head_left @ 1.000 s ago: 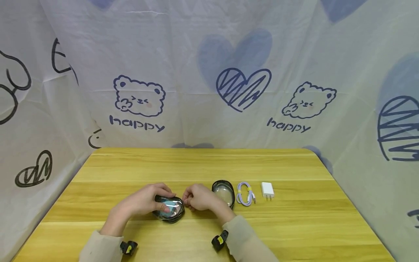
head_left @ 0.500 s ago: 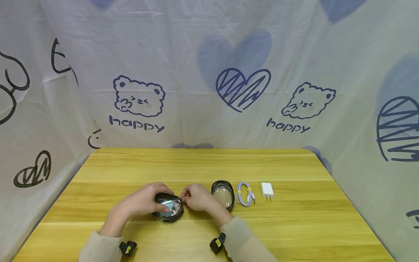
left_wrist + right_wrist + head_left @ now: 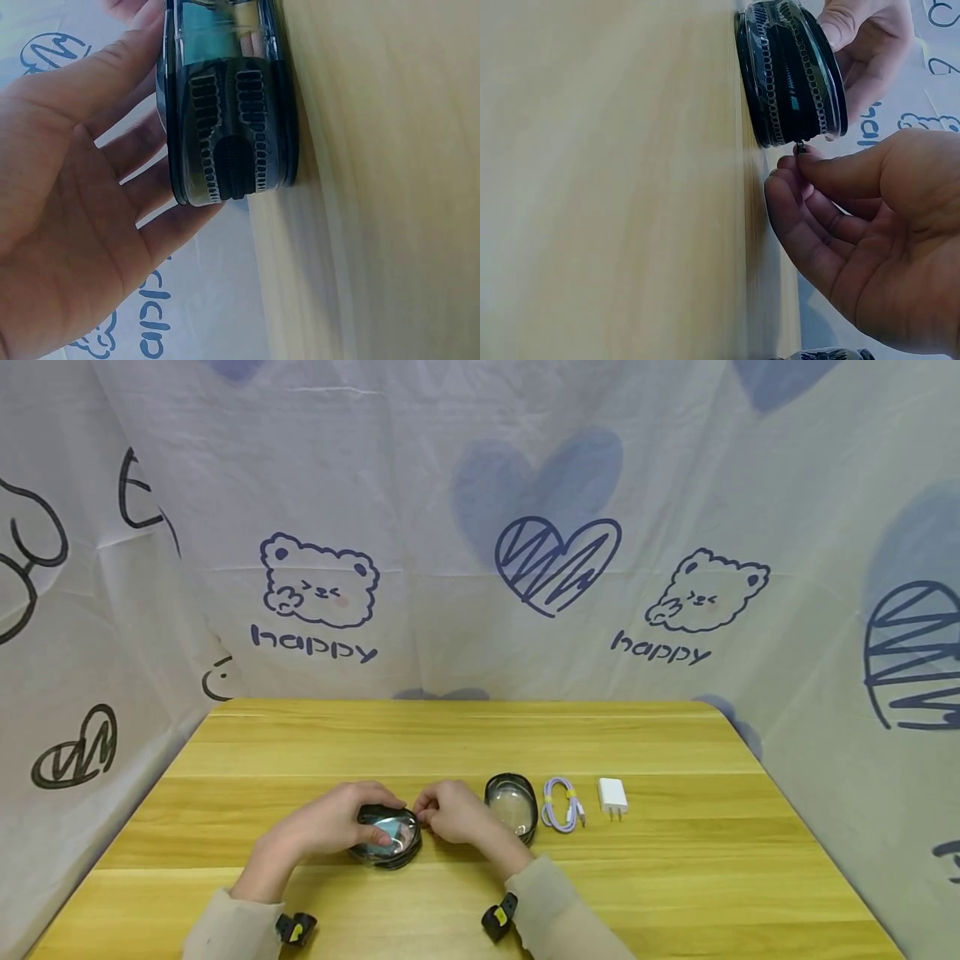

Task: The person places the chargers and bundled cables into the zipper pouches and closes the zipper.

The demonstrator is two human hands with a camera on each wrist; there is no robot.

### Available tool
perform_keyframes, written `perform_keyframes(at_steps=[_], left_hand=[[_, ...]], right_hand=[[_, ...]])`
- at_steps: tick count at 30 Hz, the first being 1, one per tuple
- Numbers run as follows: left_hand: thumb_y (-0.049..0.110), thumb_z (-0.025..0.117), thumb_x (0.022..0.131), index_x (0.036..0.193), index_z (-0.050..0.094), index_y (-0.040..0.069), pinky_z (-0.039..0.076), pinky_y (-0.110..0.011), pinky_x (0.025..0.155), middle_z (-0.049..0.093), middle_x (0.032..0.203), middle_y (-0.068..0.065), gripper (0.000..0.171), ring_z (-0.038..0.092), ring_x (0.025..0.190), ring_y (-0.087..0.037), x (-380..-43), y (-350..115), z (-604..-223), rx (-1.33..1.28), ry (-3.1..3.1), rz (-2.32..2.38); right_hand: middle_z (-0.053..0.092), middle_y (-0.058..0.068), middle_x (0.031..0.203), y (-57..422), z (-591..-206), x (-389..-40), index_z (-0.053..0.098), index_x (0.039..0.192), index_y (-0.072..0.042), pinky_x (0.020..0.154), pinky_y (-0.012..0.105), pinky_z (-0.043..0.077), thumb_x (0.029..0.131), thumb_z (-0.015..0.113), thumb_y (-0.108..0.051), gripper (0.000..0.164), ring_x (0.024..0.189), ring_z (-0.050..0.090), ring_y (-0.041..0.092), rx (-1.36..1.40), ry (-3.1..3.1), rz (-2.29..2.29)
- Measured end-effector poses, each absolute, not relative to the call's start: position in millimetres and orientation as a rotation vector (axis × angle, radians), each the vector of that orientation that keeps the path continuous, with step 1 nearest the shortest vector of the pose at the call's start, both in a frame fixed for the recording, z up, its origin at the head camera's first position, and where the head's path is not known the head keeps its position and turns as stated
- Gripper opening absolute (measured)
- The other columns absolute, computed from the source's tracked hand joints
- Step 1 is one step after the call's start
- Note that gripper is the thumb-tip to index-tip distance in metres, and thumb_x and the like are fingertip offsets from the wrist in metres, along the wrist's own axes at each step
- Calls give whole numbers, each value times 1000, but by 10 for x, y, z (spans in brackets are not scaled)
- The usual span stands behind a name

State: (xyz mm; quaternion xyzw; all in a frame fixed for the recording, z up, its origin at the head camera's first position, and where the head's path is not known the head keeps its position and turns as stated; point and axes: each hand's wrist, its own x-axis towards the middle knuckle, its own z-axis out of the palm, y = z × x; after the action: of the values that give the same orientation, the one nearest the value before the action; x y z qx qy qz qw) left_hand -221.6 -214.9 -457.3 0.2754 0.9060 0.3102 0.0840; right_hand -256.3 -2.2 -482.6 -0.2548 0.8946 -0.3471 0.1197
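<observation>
A small rounded pouch (image 3: 387, 842) with clear sides and black trim sits on the wooden table in the head view. Something teal and other contents show through its clear wall. My left hand (image 3: 341, 817) grips the pouch from the left, thumb on its clear top and fingers around the far side. At its right end, my right hand (image 3: 456, 812) pinches the zipper pull (image 3: 800, 148) between thumb and fingers, as the right wrist view shows. The black zipper (image 3: 789, 79) runs along the pouch's side, with a bit of teal showing along it.
A second clear pouch (image 3: 512, 806) with black trim lies just behind my right forearm. Right of it are a coiled lilac cable (image 3: 562, 806) with yellow ties and a white charger plug (image 3: 612, 795). A printed cloth (image 3: 435, 610) hangs behind the table (image 3: 480, 739).
My right hand has shifted slightly left and up at the pouch's right end. My left hand keeps its grip, and the pouch has tilted a little.
</observation>
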Motion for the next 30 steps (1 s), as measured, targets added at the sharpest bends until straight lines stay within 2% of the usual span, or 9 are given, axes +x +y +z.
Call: perform_keyframes(at_steps=[6,15,23,30], left_hand=[[30,75,80,115,68,14,49,-41,89,62,112,4,39,58,103,-18,-2205,-2141,-4553,839,2714,896],[35,74,80,116,68,17,50,-39,88,60,112,8,41,57,104,-15,-2215,-2156,-4572,801,2716,858],[35,76,78,116,67,15,51,-39,82,62,110,2,44,58,97,-17,-2213,-2161,-4560,766,2736,884],[44,75,77,115,66,18,50,-31,76,62,106,5,47,56,90,-13,-2228,-2150,-4563,721,2790,839]], right_hand=[[62,-5,67,4,-4795,-2566,67,79,-14,56,18,43,89,60,-4,16,60,51,4,-774,2617,-950],[63,1,66,70,-4772,-2587,67,79,-8,49,19,46,86,57,3,17,55,53,5,-754,2502,-960],[64,1,70,40,-4776,-2568,68,82,-7,50,20,46,89,58,-3,13,57,54,6,-714,2527,-1042],[62,-4,69,-7,-4803,-2557,68,81,-12,57,18,44,91,60,-7,13,59,52,3,-755,2616,-1049]])
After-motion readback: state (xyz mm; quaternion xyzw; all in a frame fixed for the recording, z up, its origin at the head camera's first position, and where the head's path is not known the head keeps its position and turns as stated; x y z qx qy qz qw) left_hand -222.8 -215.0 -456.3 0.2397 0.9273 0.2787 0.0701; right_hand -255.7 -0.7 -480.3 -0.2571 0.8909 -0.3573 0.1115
